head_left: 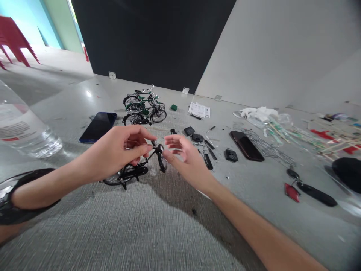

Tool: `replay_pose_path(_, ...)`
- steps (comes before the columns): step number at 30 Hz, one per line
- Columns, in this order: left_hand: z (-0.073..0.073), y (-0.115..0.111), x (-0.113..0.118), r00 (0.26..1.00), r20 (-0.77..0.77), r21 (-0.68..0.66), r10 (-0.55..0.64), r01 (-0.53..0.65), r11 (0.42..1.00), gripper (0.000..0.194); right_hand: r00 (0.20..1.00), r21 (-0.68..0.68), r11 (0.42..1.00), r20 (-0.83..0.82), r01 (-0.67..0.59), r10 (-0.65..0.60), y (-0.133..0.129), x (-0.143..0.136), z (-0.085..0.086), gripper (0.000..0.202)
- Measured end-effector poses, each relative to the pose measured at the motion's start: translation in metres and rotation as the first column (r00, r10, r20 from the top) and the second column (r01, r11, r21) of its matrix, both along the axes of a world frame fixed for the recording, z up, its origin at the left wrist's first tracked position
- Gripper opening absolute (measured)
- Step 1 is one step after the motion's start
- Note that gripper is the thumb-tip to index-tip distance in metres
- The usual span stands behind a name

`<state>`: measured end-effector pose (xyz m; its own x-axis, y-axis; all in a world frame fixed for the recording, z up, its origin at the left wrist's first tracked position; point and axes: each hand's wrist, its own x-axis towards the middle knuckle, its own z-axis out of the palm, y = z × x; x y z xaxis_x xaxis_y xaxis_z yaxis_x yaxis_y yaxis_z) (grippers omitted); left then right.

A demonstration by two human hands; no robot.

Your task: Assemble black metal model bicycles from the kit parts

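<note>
A small black model bicycle stands on the grey mat, its front wheel turned toward me. My left hand pinches it near the handlebar, with thumb and forefinger together; its other fingers curl behind. Just right of the handlebar is my right hand, fingers apart and slightly curved, its thumb close to the front wheel. Whether the right thumb touches the wheel cannot be told. Behind my hands, several finished-looking model bicycles in black, green and silver stand side by side.
A blue-edged phone and a water bottle are at the left. Small tools, black parts, a dark phone and keys lie right. Paper sheets lie near the dark panel.
</note>
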<state>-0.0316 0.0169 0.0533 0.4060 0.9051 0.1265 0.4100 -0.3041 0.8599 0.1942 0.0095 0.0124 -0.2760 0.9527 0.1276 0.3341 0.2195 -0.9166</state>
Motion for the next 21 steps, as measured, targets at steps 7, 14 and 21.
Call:
replay_pose_path(7,0.0,0.0,-0.005,0.986,-0.165,0.081,0.009,0.004,0.997,0.017,0.961,0.292,0.956,0.259,0.019,-0.098,0.005,0.008,0.006,0.028)
replay_pose_path(14,0.0,0.0,-0.004,0.978,-0.201,0.119,0.051,-0.027,0.992,0.018,0.909,0.437,0.891,0.312,0.122,-0.278,0.026,0.036,0.013,0.016)
replay_pose_path(21,0.0,-0.006,0.0,0.977,-0.208,0.131,0.05,-0.023,0.991,0.02,0.879,0.45,0.888,0.382,0.095,-0.287,0.036,0.052,0.016,0.014)
